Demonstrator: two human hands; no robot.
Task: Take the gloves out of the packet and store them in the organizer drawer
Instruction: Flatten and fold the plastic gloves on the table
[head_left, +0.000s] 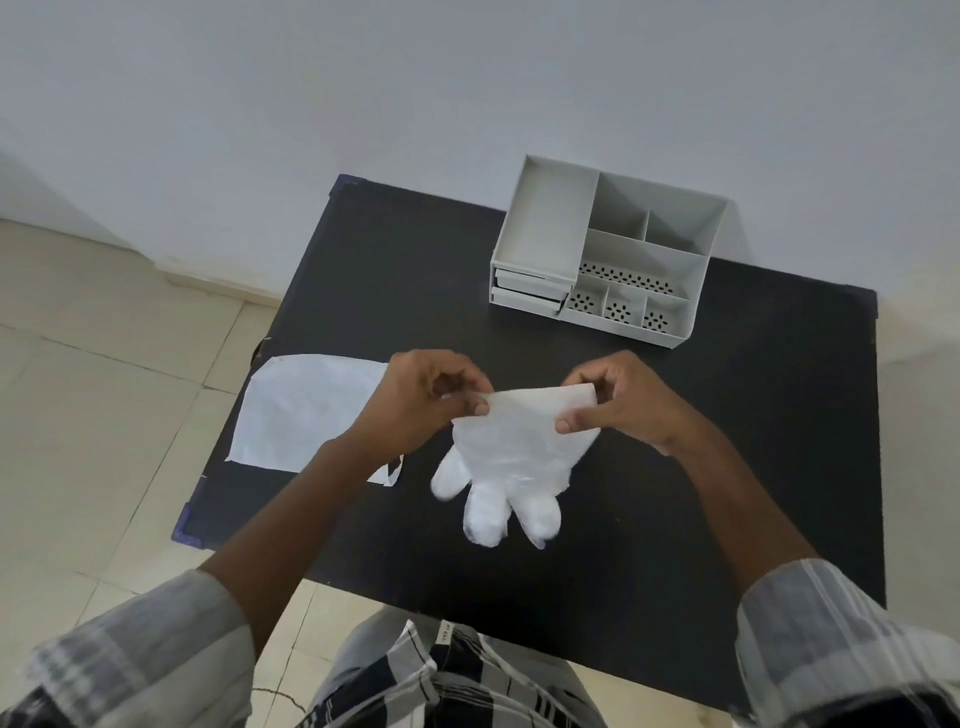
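A thin translucent white plastic glove (511, 462) hangs above the black table (727, 441), cuff up and fingers pointing toward me. My left hand (415, 405) pinches the cuff's left corner. My right hand (618, 400) pinches the cuff's right side. The flat white packet (301, 410) lies on the table's left part, partly under my left forearm. The grey organizer (602, 254) stands at the table's far edge, with two small drawers (530, 291) stacked at its front left, both pushed in.
The organizer holds several open compartments, some with perforated floors. The table's left edge and near edge drop to a beige tiled floor (104, 364). A grey wall rises right behind the organizer.
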